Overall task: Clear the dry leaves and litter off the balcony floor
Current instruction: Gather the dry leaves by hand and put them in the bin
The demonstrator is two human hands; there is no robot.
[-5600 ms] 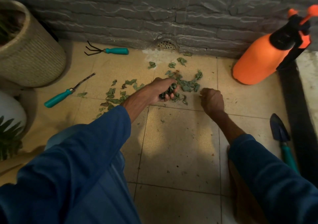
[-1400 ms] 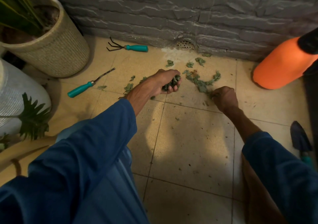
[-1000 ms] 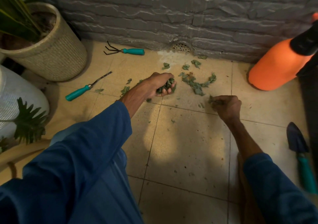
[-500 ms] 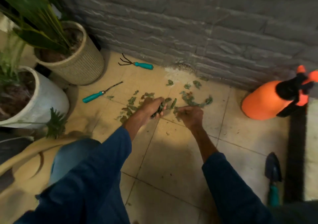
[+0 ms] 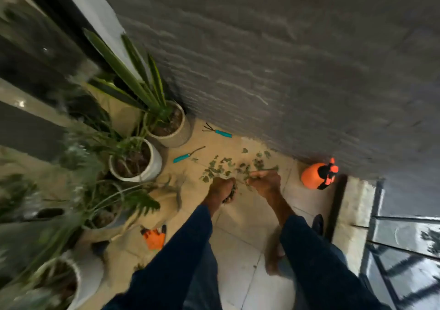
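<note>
The left hand [image 5: 222, 190] is clutching a bunch of leaves [image 5: 232, 193]; the right hand [image 5: 264, 182] is touching scattered leaves [image 5: 220, 168], its grip unclear.

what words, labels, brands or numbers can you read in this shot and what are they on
No text can be read in this view; the frame is motion-blurred.
Orange sprayer: no legible label.
Teal-handled rake and teal-handled weeder: too small to show any brand.
White pot and woven pot: no markings visible.
</note>
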